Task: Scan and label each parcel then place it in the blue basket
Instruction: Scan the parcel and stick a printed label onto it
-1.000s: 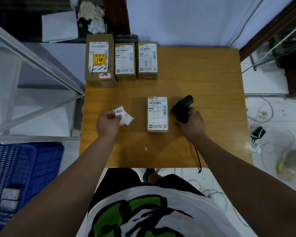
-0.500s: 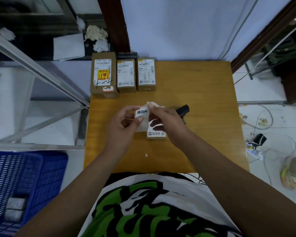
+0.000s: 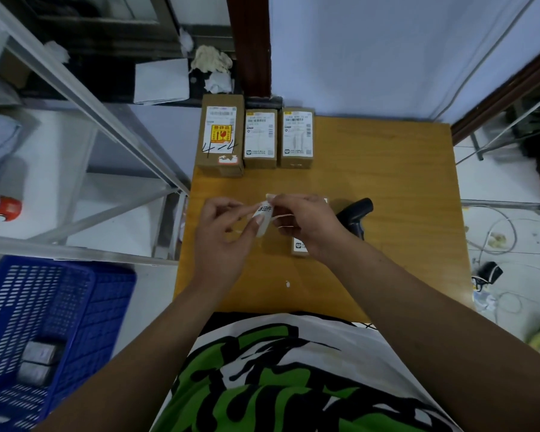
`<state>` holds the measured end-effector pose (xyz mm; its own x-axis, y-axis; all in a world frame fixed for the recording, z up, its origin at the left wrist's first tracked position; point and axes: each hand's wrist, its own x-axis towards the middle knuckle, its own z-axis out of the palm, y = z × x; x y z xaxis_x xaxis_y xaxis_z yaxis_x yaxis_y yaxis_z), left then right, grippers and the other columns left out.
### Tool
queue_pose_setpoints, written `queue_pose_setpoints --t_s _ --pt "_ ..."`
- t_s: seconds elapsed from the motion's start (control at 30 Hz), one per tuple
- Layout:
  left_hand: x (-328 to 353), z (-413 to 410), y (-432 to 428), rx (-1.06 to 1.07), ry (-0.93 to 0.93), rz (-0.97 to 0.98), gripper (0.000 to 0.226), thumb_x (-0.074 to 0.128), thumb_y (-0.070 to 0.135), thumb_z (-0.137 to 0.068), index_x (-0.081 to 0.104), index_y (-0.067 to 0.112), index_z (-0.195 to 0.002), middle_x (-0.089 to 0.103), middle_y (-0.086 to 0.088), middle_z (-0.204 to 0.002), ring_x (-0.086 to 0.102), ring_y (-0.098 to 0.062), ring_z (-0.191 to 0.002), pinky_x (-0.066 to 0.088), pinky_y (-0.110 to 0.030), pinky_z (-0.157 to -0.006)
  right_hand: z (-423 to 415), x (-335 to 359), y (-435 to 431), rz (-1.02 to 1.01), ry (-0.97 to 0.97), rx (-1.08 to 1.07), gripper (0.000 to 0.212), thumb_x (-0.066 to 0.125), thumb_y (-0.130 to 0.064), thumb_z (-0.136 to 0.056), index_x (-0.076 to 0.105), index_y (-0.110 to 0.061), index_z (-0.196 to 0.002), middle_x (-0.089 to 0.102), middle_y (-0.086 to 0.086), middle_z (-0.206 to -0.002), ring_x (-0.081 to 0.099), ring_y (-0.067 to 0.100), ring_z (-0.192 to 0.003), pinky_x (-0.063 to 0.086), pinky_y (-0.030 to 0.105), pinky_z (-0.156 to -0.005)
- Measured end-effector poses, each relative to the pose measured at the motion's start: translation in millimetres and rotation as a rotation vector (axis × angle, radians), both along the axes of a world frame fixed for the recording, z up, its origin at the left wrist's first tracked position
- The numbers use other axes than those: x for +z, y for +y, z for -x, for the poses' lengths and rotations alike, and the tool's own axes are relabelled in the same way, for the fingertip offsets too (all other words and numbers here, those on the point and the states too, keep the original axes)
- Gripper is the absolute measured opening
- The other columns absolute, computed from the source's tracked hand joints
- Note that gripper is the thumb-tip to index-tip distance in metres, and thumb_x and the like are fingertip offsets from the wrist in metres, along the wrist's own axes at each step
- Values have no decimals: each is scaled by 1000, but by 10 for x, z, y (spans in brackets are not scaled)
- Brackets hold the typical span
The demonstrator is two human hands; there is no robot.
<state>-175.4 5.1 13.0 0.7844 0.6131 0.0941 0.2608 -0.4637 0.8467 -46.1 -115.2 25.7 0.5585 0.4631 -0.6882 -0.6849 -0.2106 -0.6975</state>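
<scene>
Both left hand and right hand still pinch the label, seemingly peeling it.

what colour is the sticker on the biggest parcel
Yellow with red print; the sticker shows clearly in the head view.

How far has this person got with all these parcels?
Two parcels already lie in the blue basket. In hand: the left hand and right hand pinch a small sticker above a parcel on the table, scanner lying beside it. Left: sticking it on, basketing that parcel, then three boxes at the table's far edge.
</scene>
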Motion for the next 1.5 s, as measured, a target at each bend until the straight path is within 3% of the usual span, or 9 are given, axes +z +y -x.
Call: queue_pose_setpoints --t_s 0.13,0.33,0.43,0.53,0.63,0.83,1.2,1.4,1.5 --pt "-13 94 106 60 -64 -17 12 79 27 -91 80 24 -102 62 6 -110 60 -9 -107 50 -23 -87 61 -135 189 20 34 -20 14 78 -21 -93 76 -7 -95 69 2 -72 63 14 -61 53 27 -59" --pt "-76 167 227 248 51 502 18 76 32 -93 76 32 -111 78 19 -100 72 1 -98 55 -14 -82 293 -630 393 215 -118 116 10 67 -8 -100 74 -1 -103 68 16 -90 65 16 -63 56 22 -55" --pt "-193 150 261 243 154 598 23 77 28 -92 78 25 -115 79 9 -105 74 -5 -99 59 -19 -87 394 -865 379 370 -111 226 17 62 4 -95 72 0 -108 70 23 -103 72 29 -82 65 37 -74" --pt "-312 83 209 228 211 659 11 78 24 -92 76 29 -102 80 6 -96 76 -9 -88 58 -19 -79 434 -905 271 536 -220 356 29 62 -3 -87 74 1 -113 77 20 -98 75 38 -94 63 54 -87" --pt "-438 -12 82 191 261 693 8 75 21 -94 72 23 -102 78 6 -87 73 0 -70 51 -12 -61 408 -790 31 511 -302 267 25 57 -10 -95 74 -5 -113 77 10 -94 77 33 -75 66 43 -73" --pt "-672 -231 -331 13 373 653 5 75 27 -95 76 24 -99 76 10 -80 71 -3 -67 51 -16 -68 285 -625 -575 281 -126 -13 26 60 -35 -105 74 -14 -101 74 6 -87 62 15 -60 55 30 -63" --pt "-932 -609 -740 38 485 463 20 74 32 -94 80 22 -111 78 5 -103 73 -11 -94 61 -34 -85 13 -1038 -882 481 -328 88 18 74 -31 -96 74 -17 -85 76 -2 -79 69 8 -66 55 25 -61" --pt "-916 -627 -799 61 571 217 21 70 42 -95 63 31 -111 66 17 -77 68 -5 -73 48 -27 -55 -49 -1169 -836 605 -411 174 30 78 -39 -91 62 -20 -73 69 -2 -71 68 16 -63 57 32 -57" --pt "-936 -589 -801 101 650 99 47 70 56 -89 56 30 -125 64 14 -93 63 -9 -77 43 -27 -59 -48 -1203 -887 664 -432 167 42 79 -46 -87 48 -20 -75 61 -2 -69 64 19 -62 49 31 -51"
